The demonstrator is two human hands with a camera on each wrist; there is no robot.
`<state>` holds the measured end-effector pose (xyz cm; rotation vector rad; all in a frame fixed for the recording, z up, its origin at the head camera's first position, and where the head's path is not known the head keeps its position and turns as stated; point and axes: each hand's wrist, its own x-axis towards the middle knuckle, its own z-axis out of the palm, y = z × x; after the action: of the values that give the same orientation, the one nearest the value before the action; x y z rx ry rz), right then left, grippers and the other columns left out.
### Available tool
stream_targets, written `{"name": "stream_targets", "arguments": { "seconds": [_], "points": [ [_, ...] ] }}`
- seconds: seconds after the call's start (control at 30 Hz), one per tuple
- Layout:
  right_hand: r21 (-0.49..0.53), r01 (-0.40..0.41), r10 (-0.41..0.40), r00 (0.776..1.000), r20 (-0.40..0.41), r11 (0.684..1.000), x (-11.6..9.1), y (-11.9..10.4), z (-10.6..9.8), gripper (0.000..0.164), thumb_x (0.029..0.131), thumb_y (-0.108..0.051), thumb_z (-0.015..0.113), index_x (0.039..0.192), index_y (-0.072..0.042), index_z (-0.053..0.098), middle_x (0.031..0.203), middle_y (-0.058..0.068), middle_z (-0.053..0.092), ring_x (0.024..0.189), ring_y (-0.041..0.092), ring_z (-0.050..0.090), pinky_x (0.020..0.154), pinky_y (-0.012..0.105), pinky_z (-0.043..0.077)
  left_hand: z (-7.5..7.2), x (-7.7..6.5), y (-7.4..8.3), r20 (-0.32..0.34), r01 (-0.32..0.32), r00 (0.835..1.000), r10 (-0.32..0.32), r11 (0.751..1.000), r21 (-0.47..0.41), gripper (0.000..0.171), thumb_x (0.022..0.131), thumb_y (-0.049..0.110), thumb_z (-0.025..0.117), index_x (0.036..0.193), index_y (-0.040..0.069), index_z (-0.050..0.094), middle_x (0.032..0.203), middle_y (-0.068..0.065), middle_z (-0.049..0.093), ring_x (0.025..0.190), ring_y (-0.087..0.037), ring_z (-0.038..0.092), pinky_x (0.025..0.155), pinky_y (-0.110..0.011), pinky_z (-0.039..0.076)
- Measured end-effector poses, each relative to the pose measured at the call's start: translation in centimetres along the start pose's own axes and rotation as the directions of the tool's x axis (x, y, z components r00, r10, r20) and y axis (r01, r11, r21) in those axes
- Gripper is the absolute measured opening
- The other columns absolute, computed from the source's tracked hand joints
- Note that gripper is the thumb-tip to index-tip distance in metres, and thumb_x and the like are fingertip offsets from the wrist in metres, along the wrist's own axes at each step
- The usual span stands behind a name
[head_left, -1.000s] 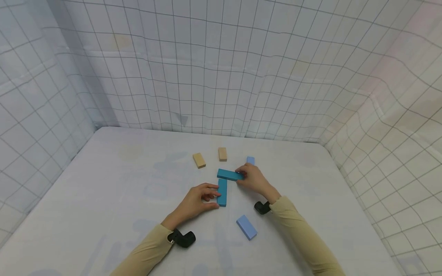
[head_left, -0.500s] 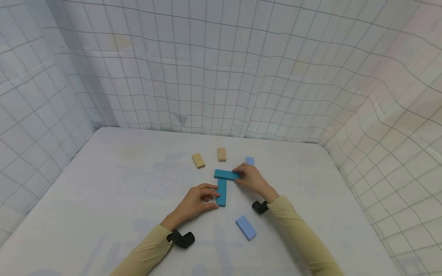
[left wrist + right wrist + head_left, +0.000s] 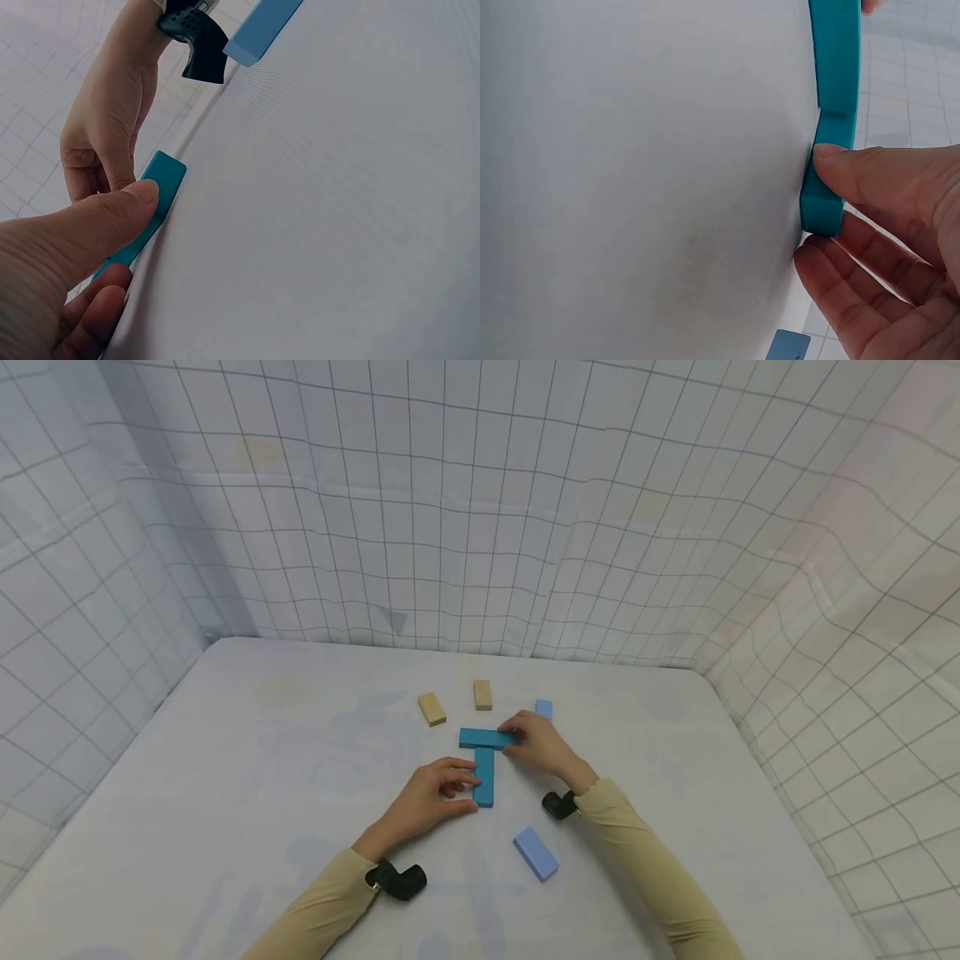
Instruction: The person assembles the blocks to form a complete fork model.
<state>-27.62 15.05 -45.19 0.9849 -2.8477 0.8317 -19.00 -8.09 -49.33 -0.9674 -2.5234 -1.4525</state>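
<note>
Two long teal blocks lie on the white table, forming a T in the head view. My right hand [image 3: 542,745] pinches the right end of the crosswise teal block [image 3: 476,738], thumb on the near side and fingers at the far side. That block's right end is partly hidden by the fingers. My left hand [image 3: 429,795] rests beside the lengthwise teal block [image 3: 484,778], loosely bent fingertips and thumb touching its left side. In the left wrist view my left thumb [image 3: 112,217] overlaps the teal. The right wrist view shows the two blocks meeting at an angle.
Two small wood-coloured blocks, one to the left [image 3: 432,709] and one in the middle [image 3: 483,695], lie beyond the T. A light blue block [image 3: 536,854] lies nearer, and another light blue block [image 3: 543,707] is partly behind my right hand. Gridded white curtains [image 3: 465,527] surround the table.
My right hand has slid the crosswise teal block left and turned it slightly, so it sits across the far end of the lengthwise one. My left hand has stayed in place.
</note>
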Motion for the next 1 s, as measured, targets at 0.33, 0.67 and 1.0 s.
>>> {"name": "stream_targets", "arguments": {
  "seconds": [0.33,0.67,1.0],
  "points": [
    [0.013,0.007,-0.007,1.000,-0.003,1.000,0.07,0.31,0.16,0.028,0.079,-0.003,0.076,0.106,-0.001,0.068,0.099,0.008,0.061,0.088,0.020,0.058,0.079,0.033,0.048,0.21,0.25,0.09,-0.012,0.017,1.000,-0.017,1.000,0.018,0.032,0.080,0.020,0.078,0.109,0.009,0.071,0.126,-0.006,0.057,0.087,-0.012,0.060,0.071,-0.026,0.050],
    [0.010,-0.005,0.005,1.000,0.014,1.000,0.10,-0.17,-0.10,0.028,0.080,-0.004,0.075,0.107,-0.001,0.068,0.100,0.008,0.061,0.089,0.021,0.058,0.079,0.033,0.049,0.30,0.39,0.19,-0.015,0.020,1.000,-0.020,1.000,0.020,0.031,0.080,0.020,0.078,0.108,0.009,0.071,0.125,-0.007,0.057,0.085,-0.013,0.060,0.069,-0.026,0.050],
    [0.010,-0.009,0.009,1.000,0.019,1.000,0.20,-0.08,-0.06,0.028,0.080,-0.004,0.075,0.108,-0.001,0.068,0.100,0.008,0.062,0.090,0.020,0.058,0.080,0.033,0.048,0.47,0.60,-0.13,-0.025,0.013,1.000,-0.013,1.000,0.021,0.031,0.079,0.020,0.079,0.107,0.009,0.071,0.125,-0.008,0.057,0.082,-0.012,0.059,0.065,-0.025,0.049]
  ]
}}
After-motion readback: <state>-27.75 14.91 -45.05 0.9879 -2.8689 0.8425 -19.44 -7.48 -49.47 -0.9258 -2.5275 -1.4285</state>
